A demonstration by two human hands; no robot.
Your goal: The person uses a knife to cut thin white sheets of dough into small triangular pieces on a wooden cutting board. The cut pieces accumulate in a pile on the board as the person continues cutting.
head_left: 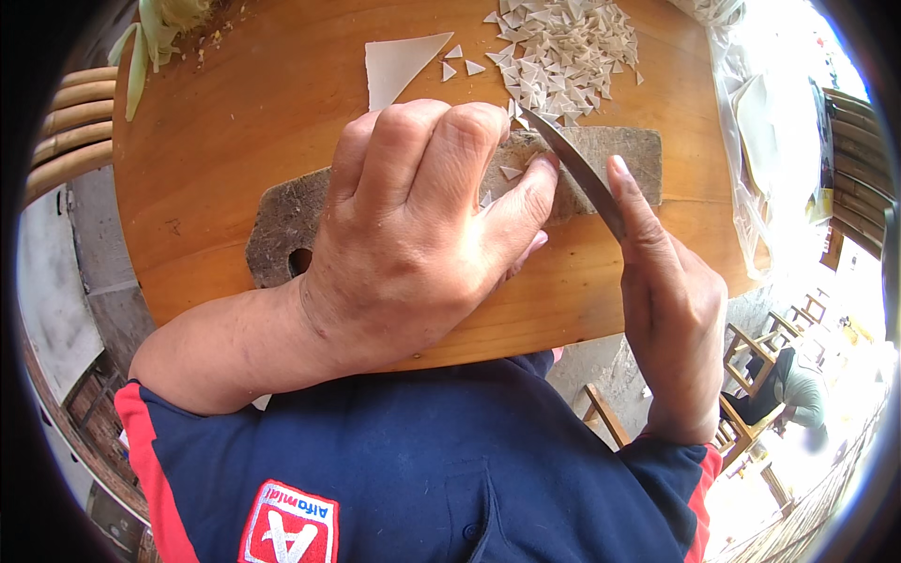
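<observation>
My right hand [668,281] grips a knife [584,176], its dark, slightly curved blade slanting up and left, tip near my left fingertips. The handle is hidden in my fist, and the thumb lies along the blade. My left hand [404,220] is bent over a worn wooden cutting board [615,155], fingers curled and thumb tucked toward the blade. White bits peek out under it; what the fingers press is mostly hidden. A small white triangle [511,173] lies on the board. Beyond it are a larger flat white sheet [399,68] and a heap of small white triangles [558,56].
The wooden table [225,141] has a rounded edge. Pale green husks [169,23] lie at the far left, and clear plastic bags [746,159] hang over the right side. Bamboo chair backs [75,122] flank the table. Farther right, a person [798,389] bends near wooden stools.
</observation>
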